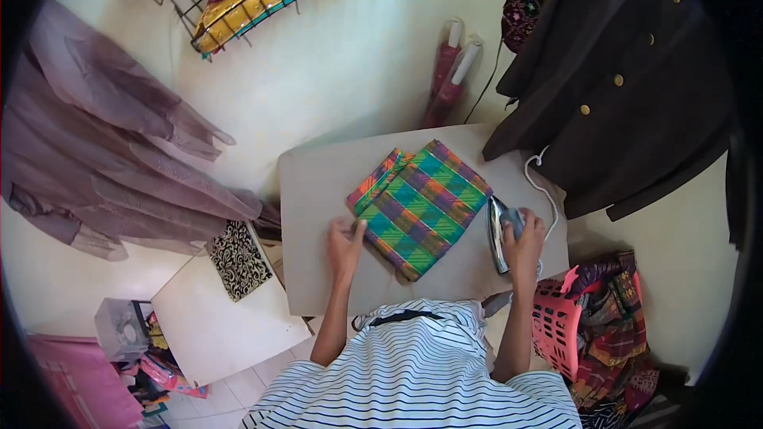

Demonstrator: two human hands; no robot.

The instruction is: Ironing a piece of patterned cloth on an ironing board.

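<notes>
A folded plaid cloth [423, 208] in green, purple and orange lies slantwise on a grey padded table [316, 173]. Its upper left part shows a second folded layer. My left hand [346, 241] is at the cloth's left edge, thumb and fingers apart, the thumb by the edge. My right hand [524, 235] grips the handle of an electric clothes iron [498, 238], just right of the cloth, its tip close to the cloth's right corner. A pale cord [551, 196] runs from near the table's upper right edge down behind my right hand.
A dark coat with gold buttons [626, 101] hangs at the right, over the table's corner. A pink plastic basket [557, 328] holds clothes at the lower right. Mauve garments [131, 155] hang at the left, above a white tabletop [226, 322] bearing a folded black patterned cloth [238, 262].
</notes>
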